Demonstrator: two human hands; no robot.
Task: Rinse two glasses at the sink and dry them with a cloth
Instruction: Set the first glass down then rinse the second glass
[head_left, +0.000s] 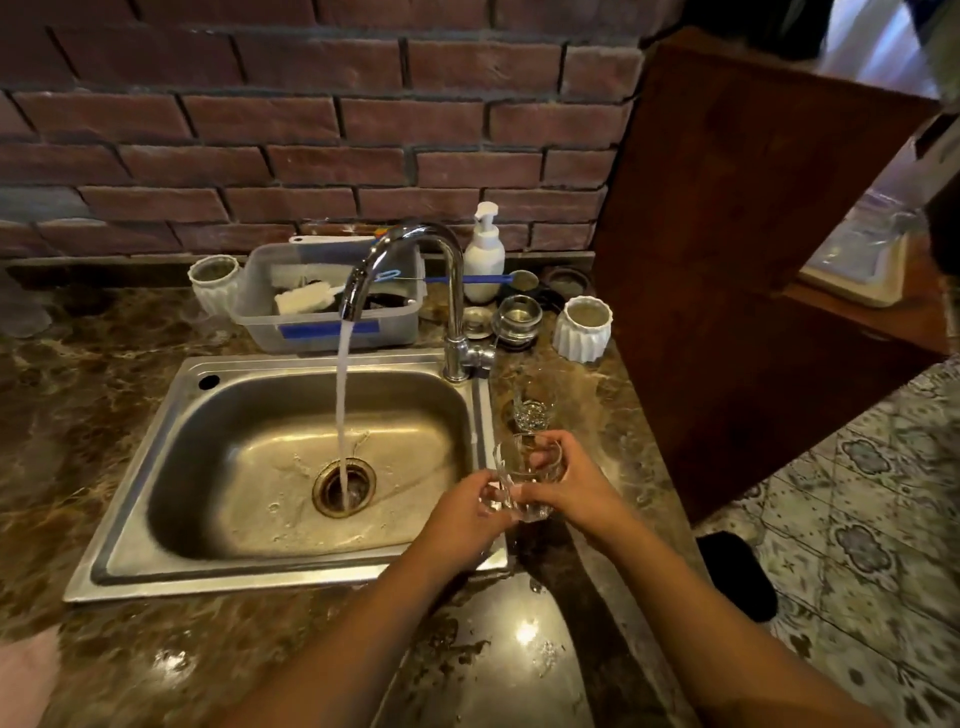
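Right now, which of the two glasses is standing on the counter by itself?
The glass nearer the faucet, standing upright on the marble counter right of the sink. The other glass is held in both hands.

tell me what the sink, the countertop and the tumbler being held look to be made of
Sink: brushed stainless steel, going by its dull grey sheen and soft reflections.
Countertop: polished stone, probably marble or granite, or a lookalike; brown with pale veining and glossy highlights.
Held tumbler: clear, faceted and see-through, so likely glass, though clear plastic cannot be ruled out; both the left hand and the right hand grip it.
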